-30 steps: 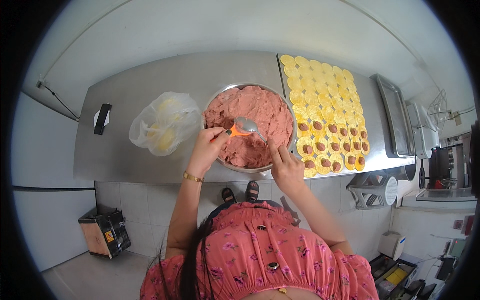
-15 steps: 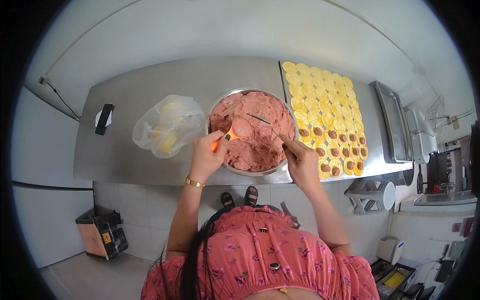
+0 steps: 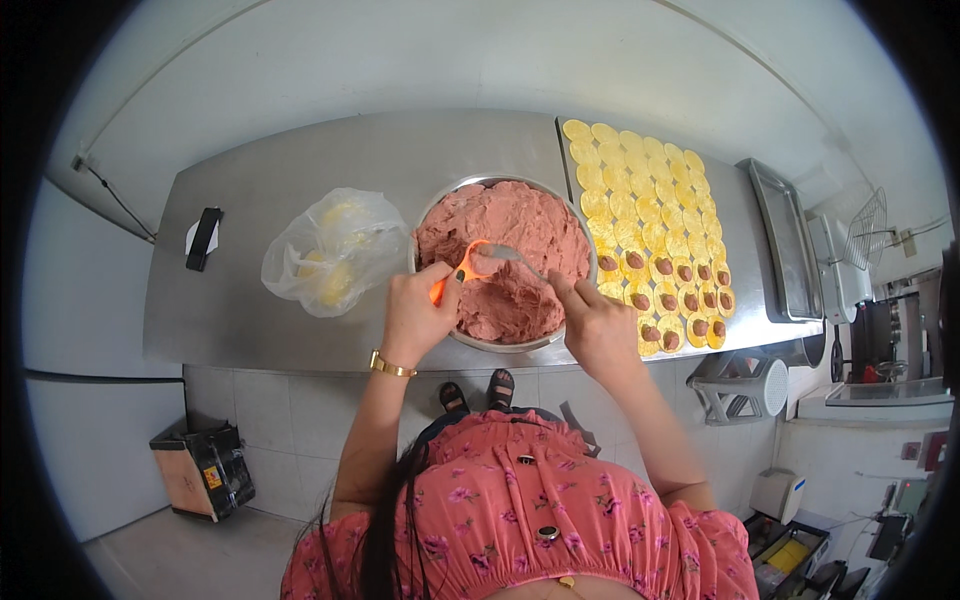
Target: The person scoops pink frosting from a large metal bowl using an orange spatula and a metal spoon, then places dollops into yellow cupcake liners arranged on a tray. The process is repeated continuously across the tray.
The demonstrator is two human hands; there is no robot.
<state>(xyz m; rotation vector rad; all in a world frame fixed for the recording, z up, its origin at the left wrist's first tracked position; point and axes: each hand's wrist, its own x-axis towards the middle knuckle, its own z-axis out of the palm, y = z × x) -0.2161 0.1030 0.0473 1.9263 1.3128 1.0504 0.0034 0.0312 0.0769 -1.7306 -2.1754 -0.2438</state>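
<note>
A wide metal bowl (image 3: 457, 187) of pink ground meat (image 3: 505, 212) stands in front of me on the steel table. My left hand (image 3: 420, 310) is closed round the handle of an orange scoop (image 3: 465, 268), which sits over the meat near the bowl's left side. In my right hand (image 3: 600, 325) is the thin handle of a metal spoon (image 3: 508, 253). Its end lies at the scoop's mouth, over the meat inside. To the right, yellow round wrappers (image 3: 650, 213) lie in rows. Lumps of meat (image 3: 662, 266) sit on those in the nearer rows.
Left of the bowl lies a clear plastic bag (image 3: 335, 250) with yellow pieces inside. A black object (image 3: 204, 238) on white paper is farther left on the steel table (image 3: 240, 190). Metal trays (image 3: 785, 240) stand at the right end, above a grey stool (image 3: 745, 385).
My right hand has brought the spoon down and left, from above the meat onto the scoop's mouth. The left hand with the scoop has barely moved.
</note>
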